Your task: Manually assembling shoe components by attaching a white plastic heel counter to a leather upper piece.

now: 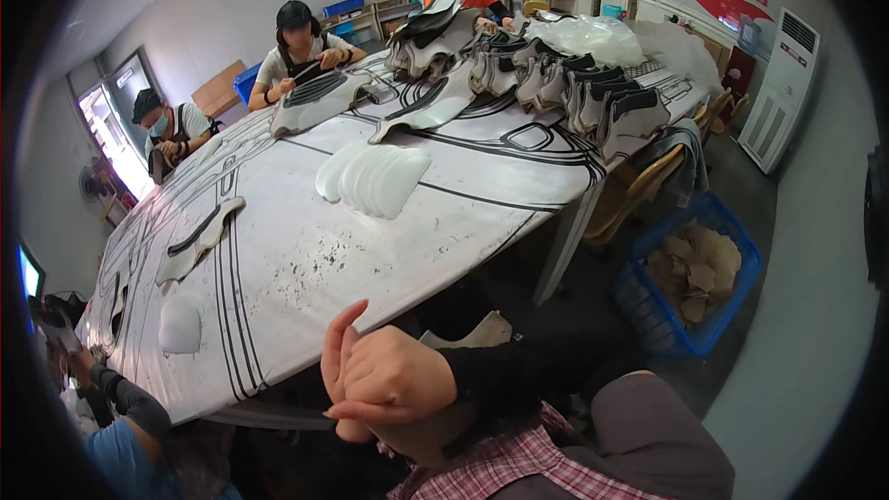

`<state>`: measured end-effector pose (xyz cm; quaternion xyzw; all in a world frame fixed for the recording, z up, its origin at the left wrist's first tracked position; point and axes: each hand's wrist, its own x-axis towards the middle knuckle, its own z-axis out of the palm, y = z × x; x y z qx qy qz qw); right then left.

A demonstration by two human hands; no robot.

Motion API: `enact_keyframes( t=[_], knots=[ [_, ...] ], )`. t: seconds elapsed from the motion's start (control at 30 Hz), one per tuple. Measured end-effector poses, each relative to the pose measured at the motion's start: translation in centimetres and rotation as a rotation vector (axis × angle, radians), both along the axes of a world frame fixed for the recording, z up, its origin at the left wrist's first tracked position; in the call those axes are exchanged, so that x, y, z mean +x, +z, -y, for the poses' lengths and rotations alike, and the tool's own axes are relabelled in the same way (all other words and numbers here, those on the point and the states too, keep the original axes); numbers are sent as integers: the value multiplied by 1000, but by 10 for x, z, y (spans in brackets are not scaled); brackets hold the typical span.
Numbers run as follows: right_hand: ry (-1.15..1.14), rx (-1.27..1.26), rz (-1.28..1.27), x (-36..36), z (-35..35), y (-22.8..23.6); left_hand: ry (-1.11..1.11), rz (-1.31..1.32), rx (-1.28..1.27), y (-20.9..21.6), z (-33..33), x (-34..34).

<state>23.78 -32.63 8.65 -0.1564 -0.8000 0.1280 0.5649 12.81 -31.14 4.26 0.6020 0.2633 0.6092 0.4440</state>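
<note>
Grey-white, just beside the dark sleeve (pixel 537 368) and apparently below the edge of the worktop (pixel 296 273): a shaped piece (pixel 479 330), seemingly unheld. Both hands (pixel 396 372) folded together, touching; cannot tell either grip's exact state, spread or pinching. For a comfortable clasp, probably best to press lightly, relax the wrists and avoid brushing the piece.

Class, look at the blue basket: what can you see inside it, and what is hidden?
Inside the blue basket lie beige pieces, heaped and overlapping. The top ones cover whatever lies beneath, so the basket's bottom cannot be seen.
</note>
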Motion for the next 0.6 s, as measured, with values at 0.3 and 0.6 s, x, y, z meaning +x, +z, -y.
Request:
enact_keyframes(
  t=[0.3, 0.6],
  knots=[
    [-170, -326, 59, 53, -25, -15, 51, 177, -154, 50, 0, -28],
    [351, -149, -233, 5, -3, -11, 147, -96, 142, -30, -8, 5]
  ],
)
